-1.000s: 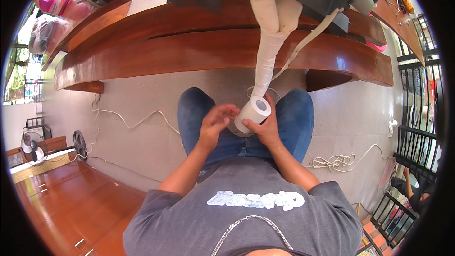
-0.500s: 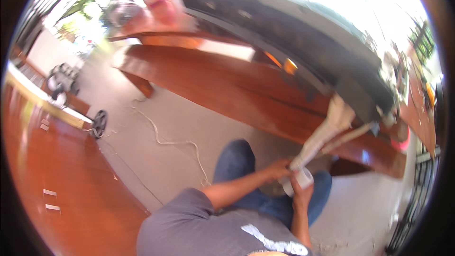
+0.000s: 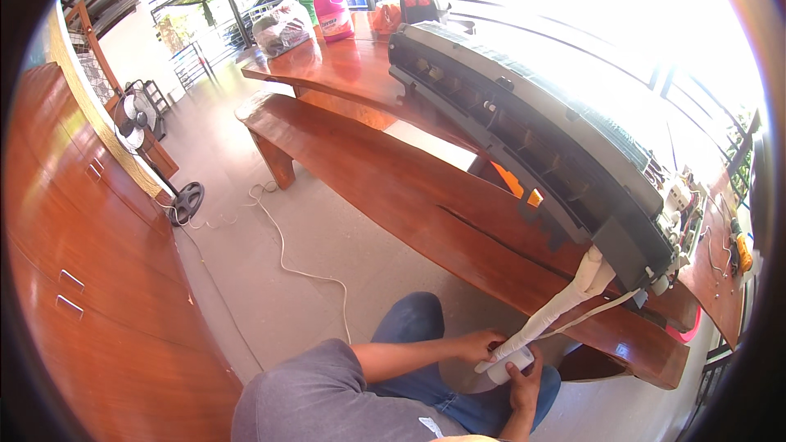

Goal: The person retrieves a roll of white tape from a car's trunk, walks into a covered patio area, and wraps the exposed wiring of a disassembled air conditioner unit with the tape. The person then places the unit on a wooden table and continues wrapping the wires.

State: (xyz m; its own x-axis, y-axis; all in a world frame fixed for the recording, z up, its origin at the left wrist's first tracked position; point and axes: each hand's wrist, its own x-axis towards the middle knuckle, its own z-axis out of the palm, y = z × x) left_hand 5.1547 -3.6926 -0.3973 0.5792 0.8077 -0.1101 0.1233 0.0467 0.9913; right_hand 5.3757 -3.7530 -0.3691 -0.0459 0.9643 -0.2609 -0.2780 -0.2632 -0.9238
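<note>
A dark, long air conditioner indoor unit (image 3: 524,135) lies on the table, its inside exposed. From its near right end a pipe (image 3: 550,311) wrapped in white tape slopes down toward my lap. My left hand (image 3: 477,345) is closed around the lower end of this pipe; its fingertips are partly hidden. Just beside it, my right hand (image 3: 526,378) grips a roll of white tape (image 3: 509,365), thumb on the near side. The roll sits against the pipe's end. A thin pale hose (image 3: 591,316) runs from the unit alongside the pipe.
A long wooden bench (image 3: 385,172) stands between me and the wooden table (image 3: 344,61). The table bears a pink jug (image 3: 332,12) and a filled plastic bag (image 3: 282,29). A screwdriver (image 3: 743,252) lies at far right. A cord (image 3: 286,258) crosses the floor near a fan (image 3: 187,203).
The view has tilted and steadied, so the unit and bench show more sharply. Both hands stay at the pipe's end with the tape roll, which has turned slightly.
</note>
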